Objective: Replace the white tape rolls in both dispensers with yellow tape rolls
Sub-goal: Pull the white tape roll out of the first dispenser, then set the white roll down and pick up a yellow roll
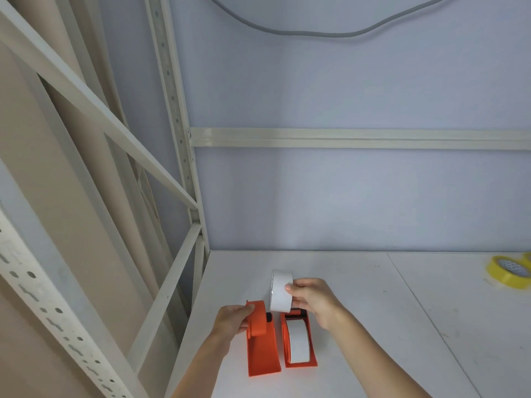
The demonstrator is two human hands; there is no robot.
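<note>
Right hand (311, 301) grip grasps white tape roll (281, 290), lifted at lower centre of frame, axis sideways. Left hand (234, 318) grip holds left dispenser (261, 340). Yellow tape rolls (510, 271) far right on tabletop (402, 326), nearer right hand. Right dispenser (298, 343) keeps white roll.

Both dispensers (263, 349) orange w/ black bits. Held tape roll (281, 290) white; roll in right dispenser (298, 340) white too. Tape rolls far right (508, 271) yellow. Desk (373, 326) white, wall (344, 196) pale blue, rack (184, 139) cream, cable (316, 33) grey.
</note>
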